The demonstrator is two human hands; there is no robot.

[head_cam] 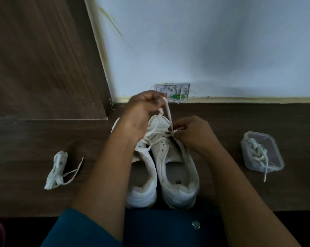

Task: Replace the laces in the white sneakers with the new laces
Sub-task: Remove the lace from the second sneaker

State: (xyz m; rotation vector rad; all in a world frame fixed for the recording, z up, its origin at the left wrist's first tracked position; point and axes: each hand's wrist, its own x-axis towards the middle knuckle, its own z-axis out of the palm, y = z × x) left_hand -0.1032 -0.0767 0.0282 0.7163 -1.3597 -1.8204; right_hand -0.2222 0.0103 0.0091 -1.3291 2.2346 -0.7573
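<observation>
The two white sneakers are set side by side at the centre of the frame, toes toward the wall. The first sneaker [143, 184] lies left of centre and the second sneaker [177, 175] right of centre.

The working lace [169, 113] runs from the toe-end eyelets of the second sneaker up to the left hand [141, 111]. The fingers of that hand are curled round one end, which is held raised above the toes. The other end is pinched near its tip by the right hand [193, 134], at the eyelet row on the right side of the same shoe. Eyelets nearer the heel are seen unfilled. Whether the lace is being threaded in or drawn out cannot be told with certainty; threading is judged the more likely.

For a clean pass:
- The tip should be gripped close behind its stiff end and lined up squarely with the eyelet.
- The raised end should be kept lightly taut, so that the crossings lie flat and untwisted.
- The two ends should be kept equal in length.
- The shoe should be steadied against the floor while the lace is drawn through.

A bundle of laces [57, 168] lies at the lower left. A clear container [275, 154] at the right holds a loose lace [257, 152]. Which of these is new cannot be told.
</observation>
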